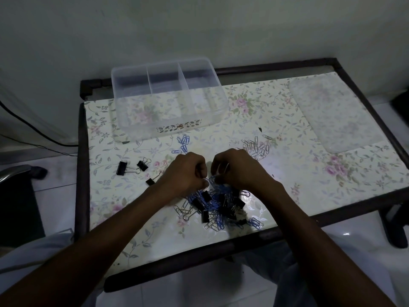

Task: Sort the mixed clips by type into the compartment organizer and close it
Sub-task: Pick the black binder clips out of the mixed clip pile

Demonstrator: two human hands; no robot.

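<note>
Both hands, left (188,171) and right (238,169), pinch at paper clips atop the mixed pile (218,207) on the desk (287,185); the organizer (168,100) lies straight ahead, nearer the left, compartments empty.

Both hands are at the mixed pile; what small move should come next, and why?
Probably pull apart the tangled clips pinched between the left hand and right hand, then drop a blue one on the blue group behind. The organizer looks empty; piles are forming first.
</note>
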